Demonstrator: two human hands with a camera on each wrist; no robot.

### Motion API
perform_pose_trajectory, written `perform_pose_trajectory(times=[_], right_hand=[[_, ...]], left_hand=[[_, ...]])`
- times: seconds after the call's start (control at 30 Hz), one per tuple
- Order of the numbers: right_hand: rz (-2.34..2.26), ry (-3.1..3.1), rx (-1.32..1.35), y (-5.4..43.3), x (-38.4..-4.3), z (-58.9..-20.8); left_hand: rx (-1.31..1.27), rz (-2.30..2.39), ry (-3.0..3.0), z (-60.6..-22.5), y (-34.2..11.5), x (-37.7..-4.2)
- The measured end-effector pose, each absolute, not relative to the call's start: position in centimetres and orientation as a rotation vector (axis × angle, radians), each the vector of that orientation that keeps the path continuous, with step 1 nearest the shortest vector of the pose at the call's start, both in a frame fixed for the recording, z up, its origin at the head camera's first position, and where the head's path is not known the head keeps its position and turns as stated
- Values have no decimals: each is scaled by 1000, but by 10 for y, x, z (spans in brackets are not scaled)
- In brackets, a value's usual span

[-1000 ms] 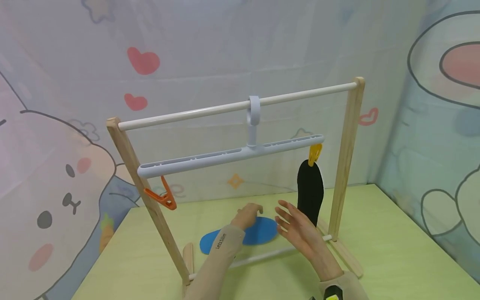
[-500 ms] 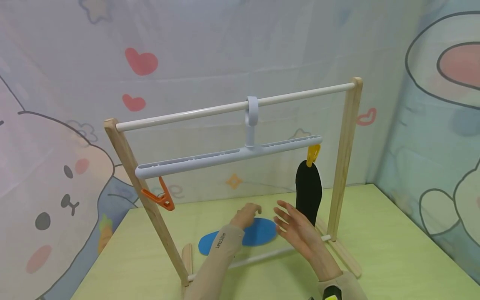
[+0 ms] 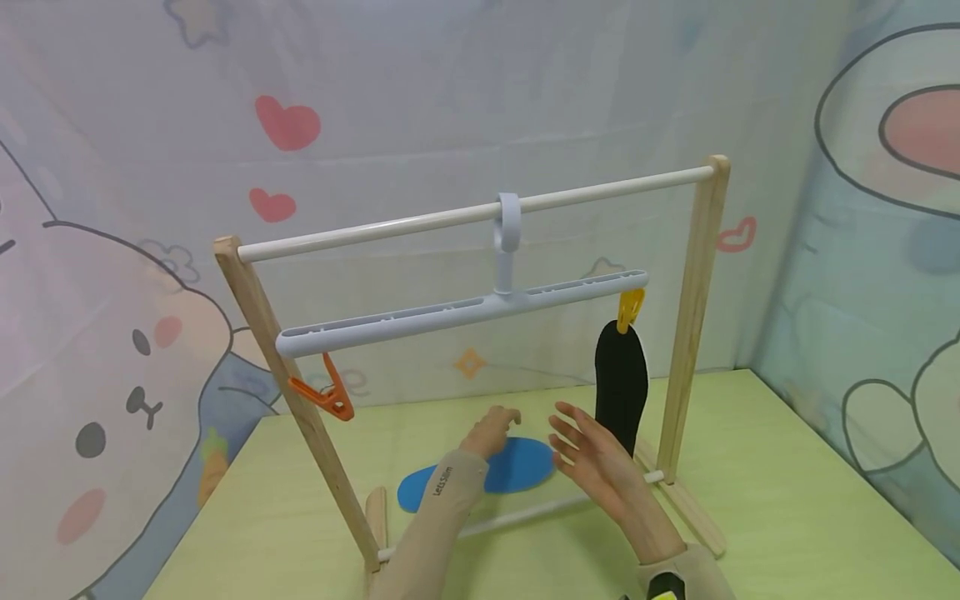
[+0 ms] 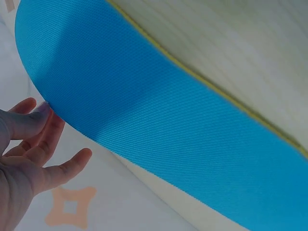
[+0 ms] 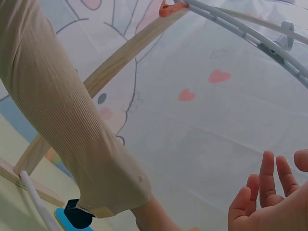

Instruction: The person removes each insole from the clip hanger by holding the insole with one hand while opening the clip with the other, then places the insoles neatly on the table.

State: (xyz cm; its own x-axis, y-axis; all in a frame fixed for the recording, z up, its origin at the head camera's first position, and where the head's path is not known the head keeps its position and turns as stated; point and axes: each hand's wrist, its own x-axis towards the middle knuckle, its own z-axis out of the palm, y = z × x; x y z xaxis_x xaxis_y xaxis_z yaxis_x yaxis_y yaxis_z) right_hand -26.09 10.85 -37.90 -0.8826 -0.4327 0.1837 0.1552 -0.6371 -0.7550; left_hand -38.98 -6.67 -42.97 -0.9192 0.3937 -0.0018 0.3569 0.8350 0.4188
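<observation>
Desk (image 3: 787, 492) has a wooden rack (image 3: 692, 317) on it, blue insole (image 3: 521, 468) down low behind the bottom bar (image 3: 525, 514). Left hand (image 3: 489, 432) has its grip pinching the insole's edge; right hand (image 3: 596, 462) is relaxed, grip holding nothing.

Head camera is facing down at the rack (image 3: 420, 223), left wrist closely viewing the insole (image 4: 154, 106) at its foot, right wrist aiming up, sharing the hanger (image 5: 255, 42) with head.

The left hand (image 3: 489, 432) pinches, its arm (image 3: 444, 512) stretched forward, while the right hand (image 3: 596, 462) hovers, loosely cupped.
</observation>
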Motion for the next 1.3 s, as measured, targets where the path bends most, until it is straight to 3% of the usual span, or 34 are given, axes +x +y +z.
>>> perform_pose_trajectory(times=[1.3], right_hand=[[-2523, 1104, -552, 110, -261, -382]], left_hand=[[641, 678, 2921, -430, -69, -394]])
